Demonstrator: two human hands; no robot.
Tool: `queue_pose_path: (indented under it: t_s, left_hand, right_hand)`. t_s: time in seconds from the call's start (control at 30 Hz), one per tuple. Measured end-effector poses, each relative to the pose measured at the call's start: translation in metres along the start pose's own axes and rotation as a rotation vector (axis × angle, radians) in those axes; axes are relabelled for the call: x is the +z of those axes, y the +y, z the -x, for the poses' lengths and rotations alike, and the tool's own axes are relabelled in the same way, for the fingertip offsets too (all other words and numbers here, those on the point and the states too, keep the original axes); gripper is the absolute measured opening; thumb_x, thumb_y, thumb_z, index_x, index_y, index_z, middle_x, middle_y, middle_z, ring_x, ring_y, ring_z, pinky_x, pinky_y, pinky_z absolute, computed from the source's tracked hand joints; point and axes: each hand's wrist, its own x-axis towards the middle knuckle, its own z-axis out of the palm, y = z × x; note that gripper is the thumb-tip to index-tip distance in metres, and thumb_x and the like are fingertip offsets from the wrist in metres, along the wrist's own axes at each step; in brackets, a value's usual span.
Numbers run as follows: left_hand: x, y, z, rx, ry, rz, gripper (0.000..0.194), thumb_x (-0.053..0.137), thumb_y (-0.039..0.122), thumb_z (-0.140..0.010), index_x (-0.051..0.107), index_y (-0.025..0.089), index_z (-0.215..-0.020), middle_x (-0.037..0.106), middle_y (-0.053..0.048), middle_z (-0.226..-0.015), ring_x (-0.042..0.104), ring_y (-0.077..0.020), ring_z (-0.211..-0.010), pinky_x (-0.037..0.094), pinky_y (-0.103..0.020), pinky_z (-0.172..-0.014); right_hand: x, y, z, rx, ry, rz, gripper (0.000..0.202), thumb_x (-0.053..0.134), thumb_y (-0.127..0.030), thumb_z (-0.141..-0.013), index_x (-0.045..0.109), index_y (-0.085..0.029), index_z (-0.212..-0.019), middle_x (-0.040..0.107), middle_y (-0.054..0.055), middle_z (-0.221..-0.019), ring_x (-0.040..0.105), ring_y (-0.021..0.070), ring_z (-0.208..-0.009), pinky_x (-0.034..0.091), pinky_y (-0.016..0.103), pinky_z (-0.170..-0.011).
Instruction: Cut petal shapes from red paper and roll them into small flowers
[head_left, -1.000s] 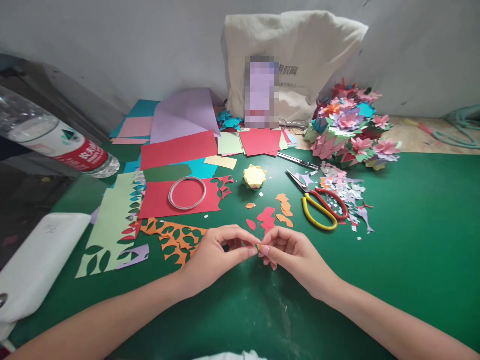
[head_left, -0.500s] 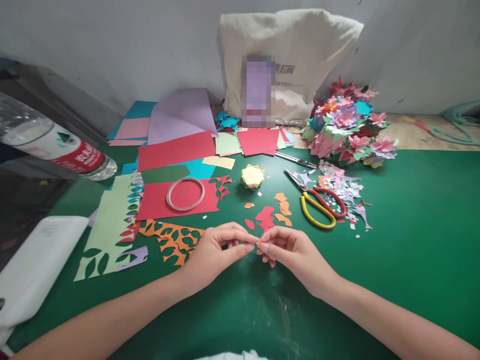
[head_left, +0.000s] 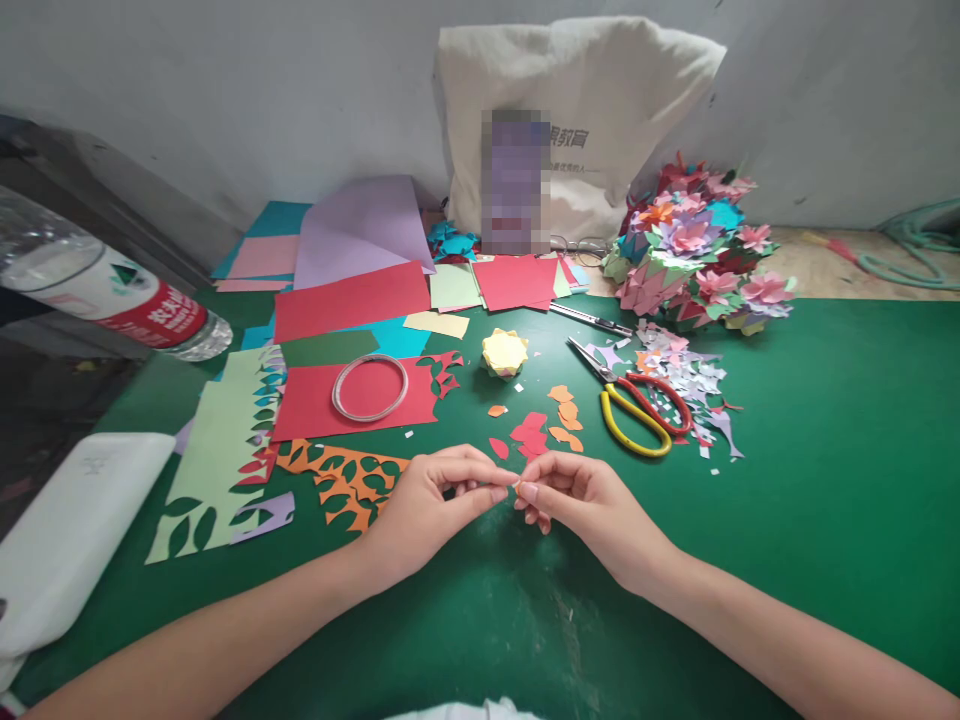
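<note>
The smooth green tabletop (head_left: 810,480) lies bare along its right edge. Near its far edge stands a pleated bouquet of layered paper flowers (head_left: 694,245); closer, red-and-yellow-handled metal scissors (head_left: 630,395) touch curly scraps. Mid-table, the left hand (head_left: 442,500) and right hand (head_left: 581,500) narrowly pinch a tiny orange paper piece (head_left: 517,488).

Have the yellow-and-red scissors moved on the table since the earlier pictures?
No. The scissors keep the same place and angle beside the utility knife; the whole view has only shifted slightly.
</note>
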Motion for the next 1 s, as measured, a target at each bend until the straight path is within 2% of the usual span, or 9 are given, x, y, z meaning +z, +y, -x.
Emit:
queue_pose_path:
  t_s: [0.23, 0.37, 0.63, 0.9, 0.97, 1.0]
  left_hand:
    - [0.002, -0.001, -0.001, 0.014, 0.019, -0.013, 0.014, 0.067, 0.027, -0.082, 0.079, 0.025, -0.088, 0.065, -0.003, -0.084, 0.056, -0.0156, -0.075, 0.040, -0.027, -0.064]
    - [0.006, 0.002, -0.001, -0.001, 0.064, -0.023, 0.012, 0.067, 0.029, -0.081, 0.076, 0.021, -0.083, 0.063, -0.002, -0.080, 0.054, -0.0143, -0.069, 0.039, -0.026, -0.059]
    - [0.011, 0.008, 0.001, -0.018, 0.099, -0.082, 0.011, 0.063, 0.028, -0.082, 0.066, 0.019, -0.077, 0.057, 0.000, -0.077, 0.049, -0.0117, -0.065, 0.036, -0.024, -0.057]
    - [0.013, 0.005, 0.004, -0.001, 0.109, -0.060, 0.011, 0.062, 0.028, -0.084, 0.064, 0.019, -0.077, 0.056, 0.000, -0.082, 0.049, -0.0116, -0.068, 0.037, -0.024, -0.060]
    - [0.013, 0.004, 0.004, 0.007, 0.121, -0.042, 0.007, 0.063, 0.027, -0.084, 0.063, 0.020, -0.084, 0.056, 0.001, -0.084, 0.049, -0.0113, -0.068, 0.038, -0.024, -0.060]
    - [0.013, 0.004, 0.004, 0.009, 0.135, -0.019, 0.012, 0.065, 0.027, -0.082, 0.061, 0.022, -0.092, 0.056, 0.001, -0.085, 0.050, -0.0111, -0.069, 0.039, -0.024, -0.060]
  right_hand:
    - [0.000, 0.000, 0.002, 0.002, 0.013, 0.012, 0.031, 0.078, -0.045, -0.073, 0.065, -0.017, -0.078, 0.063, -0.001, -0.067, 0.058, 0.0118, -0.064, 0.046, 0.024, -0.059]
    - [0.001, 0.002, 0.002, 0.002, 0.004, 0.000, 0.031, 0.080, -0.043, -0.070, 0.066, -0.017, -0.078, 0.064, -0.001, -0.067, 0.058, 0.0121, -0.064, 0.045, 0.023, -0.059]
    - [0.009, 0.006, 0.005, -0.082, 0.070, 0.110, 0.027, 0.075, -0.043, -0.076, 0.067, -0.018, -0.080, 0.063, 0.000, -0.070, 0.058, 0.0127, -0.065, 0.047, 0.024, -0.059]
    - [0.010, 0.012, 0.007, -0.204, 0.122, 0.260, 0.020, 0.069, -0.041, -0.082, 0.069, -0.021, -0.082, 0.064, 0.001, -0.074, 0.056, 0.0156, -0.068, 0.046, 0.026, -0.062]
    - [0.010, 0.013, 0.007, -0.223, 0.126, 0.303, 0.018, 0.067, -0.039, -0.084, 0.068, -0.021, -0.081, 0.063, 0.001, -0.072, 0.054, 0.0152, -0.067, 0.044, 0.026, -0.061]
    - [0.010, 0.013, 0.007, -0.229, 0.130, 0.322, 0.018, 0.066, -0.038, -0.085, 0.067, -0.021, -0.080, 0.062, 0.001, -0.072, 0.052, 0.0149, -0.066, 0.042, 0.026, -0.060]
